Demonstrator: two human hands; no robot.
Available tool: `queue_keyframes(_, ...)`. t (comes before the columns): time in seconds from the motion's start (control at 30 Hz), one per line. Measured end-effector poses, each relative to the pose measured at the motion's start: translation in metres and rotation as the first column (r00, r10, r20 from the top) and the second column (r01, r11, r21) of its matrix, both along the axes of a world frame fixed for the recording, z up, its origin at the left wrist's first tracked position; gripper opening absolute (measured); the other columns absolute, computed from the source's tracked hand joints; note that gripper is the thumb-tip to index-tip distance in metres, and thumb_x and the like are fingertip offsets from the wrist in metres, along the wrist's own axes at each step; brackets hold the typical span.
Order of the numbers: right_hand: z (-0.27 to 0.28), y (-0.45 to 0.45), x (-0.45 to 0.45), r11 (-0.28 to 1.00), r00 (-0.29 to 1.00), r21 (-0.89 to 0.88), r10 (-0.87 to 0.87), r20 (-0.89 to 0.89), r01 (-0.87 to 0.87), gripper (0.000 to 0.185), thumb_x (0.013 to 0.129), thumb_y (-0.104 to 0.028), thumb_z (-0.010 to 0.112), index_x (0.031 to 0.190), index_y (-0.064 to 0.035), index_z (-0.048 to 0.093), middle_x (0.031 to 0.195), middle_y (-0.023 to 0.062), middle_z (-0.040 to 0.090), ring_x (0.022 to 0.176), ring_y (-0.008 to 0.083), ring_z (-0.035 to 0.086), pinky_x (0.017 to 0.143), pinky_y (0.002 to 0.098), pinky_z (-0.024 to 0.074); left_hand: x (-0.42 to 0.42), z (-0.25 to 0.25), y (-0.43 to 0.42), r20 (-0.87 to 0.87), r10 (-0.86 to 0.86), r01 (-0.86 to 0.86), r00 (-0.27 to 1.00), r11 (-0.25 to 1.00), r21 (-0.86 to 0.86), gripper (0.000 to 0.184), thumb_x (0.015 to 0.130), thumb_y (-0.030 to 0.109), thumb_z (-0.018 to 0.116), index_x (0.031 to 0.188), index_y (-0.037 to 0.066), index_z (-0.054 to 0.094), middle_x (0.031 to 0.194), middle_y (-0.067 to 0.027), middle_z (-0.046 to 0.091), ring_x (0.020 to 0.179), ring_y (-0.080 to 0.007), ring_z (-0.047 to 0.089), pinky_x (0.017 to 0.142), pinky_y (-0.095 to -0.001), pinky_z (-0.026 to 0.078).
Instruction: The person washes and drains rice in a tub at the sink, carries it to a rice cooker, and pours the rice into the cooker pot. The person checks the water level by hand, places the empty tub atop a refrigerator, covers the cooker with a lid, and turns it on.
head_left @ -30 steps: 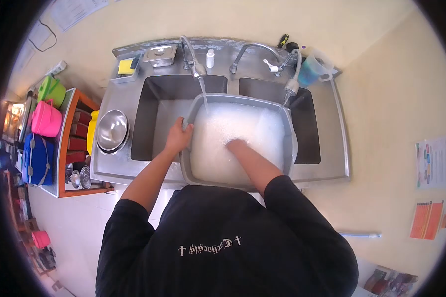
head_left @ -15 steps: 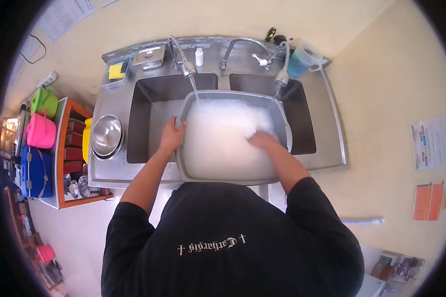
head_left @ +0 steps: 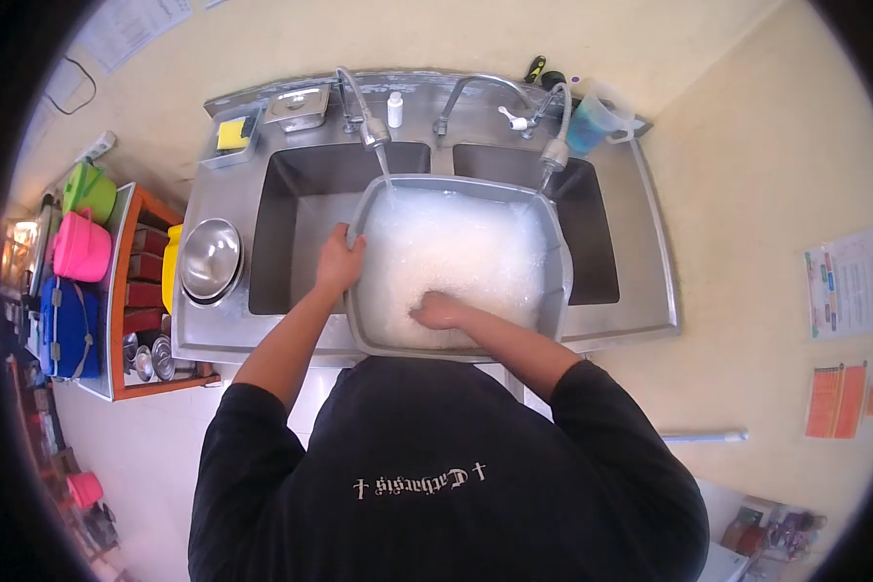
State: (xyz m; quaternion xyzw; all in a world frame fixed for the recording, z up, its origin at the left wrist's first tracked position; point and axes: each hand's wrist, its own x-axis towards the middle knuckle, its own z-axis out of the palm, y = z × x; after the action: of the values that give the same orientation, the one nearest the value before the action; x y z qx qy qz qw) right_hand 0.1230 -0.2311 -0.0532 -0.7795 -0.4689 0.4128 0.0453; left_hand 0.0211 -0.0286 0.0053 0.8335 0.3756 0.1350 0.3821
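Note:
A large grey plastic tub (head_left: 563,254) rests across the double sink, full of cloudy white water (head_left: 500,252) with a pale mass showing below the surface. My left hand (head_left: 339,262) grips the tub's left rim, thumb toward the inside. Inside the tub, near its front wall, my right hand (head_left: 440,311) dips into the water. Its fingertips are under the surface, so what they touch is hidden. Water runs into the tub from the left faucet (head_left: 373,133) and the right faucet (head_left: 554,153).
Nested steel bowls (head_left: 210,258) stand on the left counter. Behind them are a container with a yellow sponge (head_left: 232,134) and a lidded steel pan (head_left: 298,109). A small white bottle (head_left: 395,110) and a pitcher of blue liquid (head_left: 592,124) line the back. An orange shelf (head_left: 126,301) stands at left.
My right hand has moved left and toward me through the water, from the tub's right side to near its front middle. My left hand keeps its hold on the rim.

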Motion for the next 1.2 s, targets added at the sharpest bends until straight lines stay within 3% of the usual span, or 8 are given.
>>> queue_keyframes(0.1, -0.015, 0.034, -0.011, 0.931, 0.935, -0.118, 0.352, 0.032, -0.346, 0.050, 0.091, -0.038, 0.047, 0.109, 0.0049, 0.066, 0.116, 0.0257, 0.063, 0.107, 0.0395, 0.061, 0.097, 0.0468, 0.0454, -0.001, -0.006, 0.003, 0.007, -0.020, 0.020, 1.000, 0.999, 0.028, 0.043, 0.090, 0.031, 0.060, 0.119, 0.000, 0.055, 0.105, -0.0287, 0.064, 0.100, -0.0459, 0.061, 0.086, -0.0498, 0.048)
queue_keyframes(0.2, -0.040, 0.040, 0.004, 0.906, 0.901, -0.062, 0.422, 0.100, -0.418, 0.036, 0.089, -0.026, 0.051, 0.104, -0.0004, 0.070, 0.117, 0.0208, 0.065, 0.107, 0.0370, 0.062, 0.095, 0.0468, 0.0470, -0.001, -0.001, 0.001, -0.014, -0.008, 0.008, 1.000, 0.999, 0.035, 0.043, 0.090, 0.031, 0.060, 0.119, 0.000, 0.055, 0.105, -0.0288, 0.064, 0.100, -0.0457, 0.061, 0.086, -0.0501, 0.048)
queue_keyframes(0.4, -0.055, 0.024, 0.054, 0.999, 0.932, -0.010, 0.032, 0.362, -0.030, 0.030, 0.088, -0.018, 0.052, 0.108, -0.0063, 0.070, 0.123, 0.0151, 0.064, 0.112, 0.0314, 0.061, 0.096, 0.0465, 0.0469, -0.001, -0.009, 0.004, 0.011, -0.024, 0.023, 1.000, 0.998, 0.059, 0.046, 0.089, 0.032, 0.061, 0.119, -0.002, 0.054, 0.106, -0.0294, 0.064, 0.101, -0.0465, 0.061, 0.087, -0.0501, 0.048)
queue_keyframes(0.5, -0.025, 0.011, 0.074, 0.992, 0.870, 0.024, 0.100, 0.483, -0.128, 0.029, 0.085, -0.021, 0.053, 0.101, -0.0064, 0.073, 0.110, 0.0154, 0.069, 0.104, 0.0315, 0.066, 0.089, 0.0460, 0.0517, -0.002, -0.003, 0.000, 0.006, -0.038, 0.038, 0.999, 0.998, 0.044, 0.048, 0.089, 0.032, 0.061, 0.121, -0.003, 0.053, 0.107, -0.0298, 0.063, 0.102, -0.0470, 0.060, 0.088, -0.0497, 0.048)
queue_keyframes(0.53, -0.014, 0.011, 0.078, 0.992, 0.896, -0.007, -0.109, 0.431, 0.124, 0.031, 0.083, -0.021, 0.053, 0.101, -0.0056, 0.072, 0.111, 0.0176, 0.068, 0.104, 0.0320, 0.066, 0.088, 0.0456, 0.0518, -0.002, -0.004, 0.001, 0.029, -0.041, 0.040, 0.999, 0.999, 0.029, 0.047, 0.089, 0.032, 0.061, 0.121, -0.003, 0.053, 0.107, -0.0298, 0.064, 0.102, -0.0470, 0.060, 0.088, -0.0495, 0.048)
queue_keyframes(0.8, 0.027, -0.037, 0.114, 0.964, 0.956, -0.202, -0.114, 0.272, 0.172, 0.050, 0.085, -0.037, 0.052, 0.116, -0.0005, 0.067, 0.126, 0.0240, 0.060, 0.119, 0.0353, 0.057, 0.103, 0.0422, 0.0427, -0.003, 0.005, -0.002, 0.035, -0.027, 0.027, 0.999, 0.999, -0.021, 0.045, 0.090, 0.030, 0.061, 0.119, -0.002, 0.054, 0.103, -0.0291, 0.065, 0.099, -0.0467, 0.061, 0.084, -0.0495, 0.048)
queue_keyframes(0.97, 0.051, -0.070, 0.106, 0.898, 0.904, -0.324, -0.375, -0.205, 0.299, 0.098, 0.080, -0.080, 0.048, 0.137, -0.0002, 0.051, 0.146, 0.0190, 0.044, 0.136, 0.0334, 0.039, 0.111, 0.0423, 0.0298, -0.002, 0.002, -0.001, 0.062, 0.006, -0.005, 0.998, 1.000, -0.009, 0.044, 0.089, 0.031, 0.061, 0.119, -0.002, 0.055, 0.104, -0.0294, 0.064, 0.100, -0.0467, 0.061, 0.085, -0.0496, 0.048)
queue_keyframes(1.2, 0.060, -0.069, 0.061, 0.802, 0.795, -0.451, -0.541, -0.273, 0.391, 0.096, 0.076, -0.080, 0.054, 0.142, -0.0106, 0.048, 0.152, 0.0148, 0.036, 0.140, 0.0318, 0.032, 0.111, 0.0493, 0.0266, -0.003, -0.009, 0.003, 0.027, -0.036, 0.037, 0.999, 0.999, -0.025, 0.047, 0.089, 0.032, 0.059, 0.120, -0.003, 0.053, 0.109, -0.0303, 0.063, 0.105, -0.0465, 0.059, 0.089, -0.0497, 0.047)
